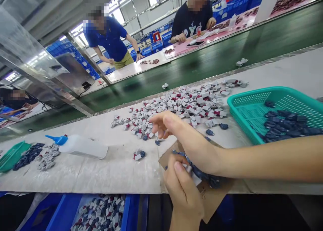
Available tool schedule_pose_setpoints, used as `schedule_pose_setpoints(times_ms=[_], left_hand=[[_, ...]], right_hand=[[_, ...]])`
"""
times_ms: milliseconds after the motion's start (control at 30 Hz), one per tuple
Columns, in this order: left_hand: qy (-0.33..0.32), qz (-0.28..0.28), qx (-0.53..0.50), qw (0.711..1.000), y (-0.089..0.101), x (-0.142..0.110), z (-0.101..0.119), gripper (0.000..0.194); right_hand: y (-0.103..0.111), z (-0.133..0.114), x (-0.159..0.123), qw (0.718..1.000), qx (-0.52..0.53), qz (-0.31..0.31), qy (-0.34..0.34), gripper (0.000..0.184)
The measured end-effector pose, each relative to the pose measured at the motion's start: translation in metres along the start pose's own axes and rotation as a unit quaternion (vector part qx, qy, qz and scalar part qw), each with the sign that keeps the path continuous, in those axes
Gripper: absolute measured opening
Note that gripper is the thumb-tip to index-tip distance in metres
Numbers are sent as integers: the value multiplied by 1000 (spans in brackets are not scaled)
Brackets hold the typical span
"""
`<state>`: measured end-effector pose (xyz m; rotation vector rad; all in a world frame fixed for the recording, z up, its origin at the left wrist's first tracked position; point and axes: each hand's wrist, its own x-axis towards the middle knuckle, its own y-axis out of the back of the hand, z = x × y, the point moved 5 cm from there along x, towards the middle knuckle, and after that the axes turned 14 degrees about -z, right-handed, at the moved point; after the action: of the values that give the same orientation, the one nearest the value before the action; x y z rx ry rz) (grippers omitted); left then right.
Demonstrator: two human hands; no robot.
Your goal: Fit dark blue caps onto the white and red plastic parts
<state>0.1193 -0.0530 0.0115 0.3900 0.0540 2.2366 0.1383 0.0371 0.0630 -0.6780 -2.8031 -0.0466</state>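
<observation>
My right hand [174, 130] reaches left across the bench, its loosely curled fingers at the near edge of a wide pile of small grey, white and red parts [191, 103]. Nothing shows between those fingers. My left hand [183, 190] is at the bench's front edge, closed on a small white and dark blue part [193, 175]. It holds the part over a piece of brown cardboard [214, 197] that carries several dark blue pieces, partly hidden by my right wrist. One small assembled part [138, 154] lies alone on the bench.
A teal basket [242, 103] with dark blue pieces [285, 125] stands at the right. A white squeeze bottle with a blue nozzle [83, 147] lies at the left, near another teal basket [11, 155]. A blue bin of parts [63, 214] sits below the bench. Beyond a green conveyor belt [202, 66], two people work.
</observation>
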Motion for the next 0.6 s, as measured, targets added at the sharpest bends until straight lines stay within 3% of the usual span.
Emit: schedule_pose_setpoints(times_ms=[167,267,367,433,500,600], left_hand=[[11,11,3,1000,10,7,6,33],[111,8,-123,986,13,12,-10,33],[204,-41,-362,909,7,13,-28,36],[212,-51,-452,865,11,12,-38,39],[214,-16,-429,877,29,9,-50,37],[224,71,-241,942,74,-1,-70,30]], right_hand=[[15,4,13,997,57,53,5,37],[22,14,15,995,59,60,-44,38],[22,30,11,994,25,26,-102,35],[26,40,6,991,4,16,-135,34],[34,49,2,986,-24,19,-164,35],[53,60,4,973,-132,-16,-190,42]])
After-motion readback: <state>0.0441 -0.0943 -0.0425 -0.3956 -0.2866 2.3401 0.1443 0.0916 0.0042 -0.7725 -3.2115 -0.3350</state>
